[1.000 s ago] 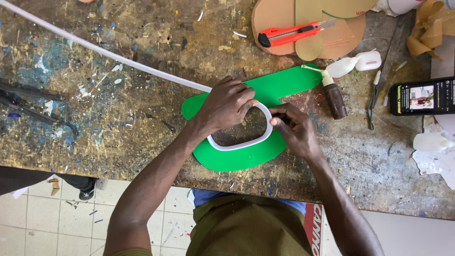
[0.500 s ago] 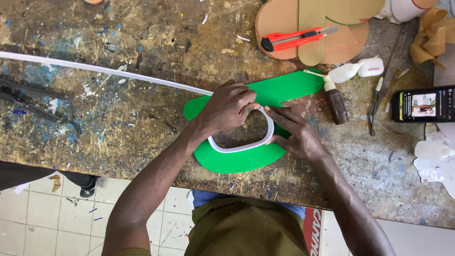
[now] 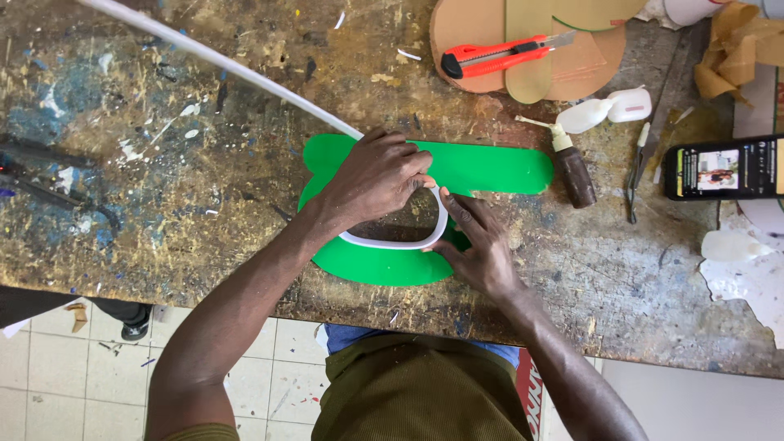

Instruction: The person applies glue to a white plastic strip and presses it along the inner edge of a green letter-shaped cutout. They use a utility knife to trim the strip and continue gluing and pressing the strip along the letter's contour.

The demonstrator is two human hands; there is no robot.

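We press our left hand down over the upper part of the green cut-out, fingers curled onto the white strip where it meets the sheet's inner edge, and our right hand lies flat with fingers spread, fingertips pinning the strip at the right bend of its curve. The green cut-out lies flat on the workbench near its front edge, directly before us, with the strip tracing the inner opening. Against the views of a second and half a second ago, the free length of the strip now slants steeply up to the top left corner instead of running nearly level across the bench, and the left hand sits a little higher; we judge that the strip is being swung and fed round the curve, the bottom arc already seated. Outward: a small brown bottle with a pale nozzle stands tilted just right of the green sheet; a white squeeze bottle lies beyond it; a red utility knife rests on tan card shapes at the top; a dark phone with lit screen lies at far right, near crumpled brown paper.
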